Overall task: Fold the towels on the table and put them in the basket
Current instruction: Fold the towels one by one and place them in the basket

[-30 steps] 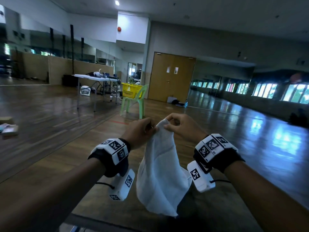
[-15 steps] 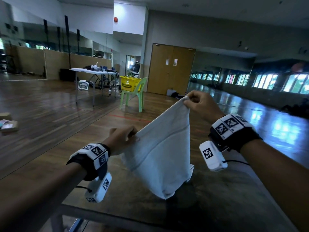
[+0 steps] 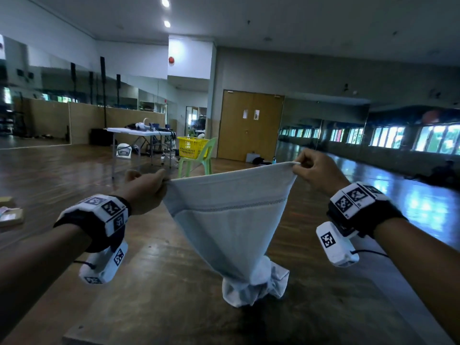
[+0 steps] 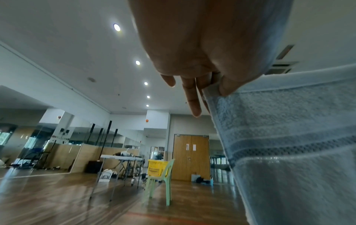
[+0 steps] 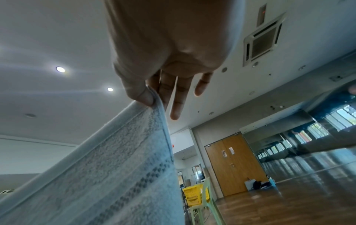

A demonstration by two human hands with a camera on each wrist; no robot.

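The dark worktop (image 3: 154, 317) carries only the bunched lower end of a pale blue towel (image 3: 231, 220), which is stretched up above it in a wide triangle. Far across the room, a yellow basket (image 3: 191, 146) sits on a green chair (image 3: 199, 161). The left hand (image 3: 143, 189) and right hand (image 3: 317, 170) each pinch one top corner, every grip closed on the cloth between thumb and forefinger.

Head view downward; wrist views upward, close.
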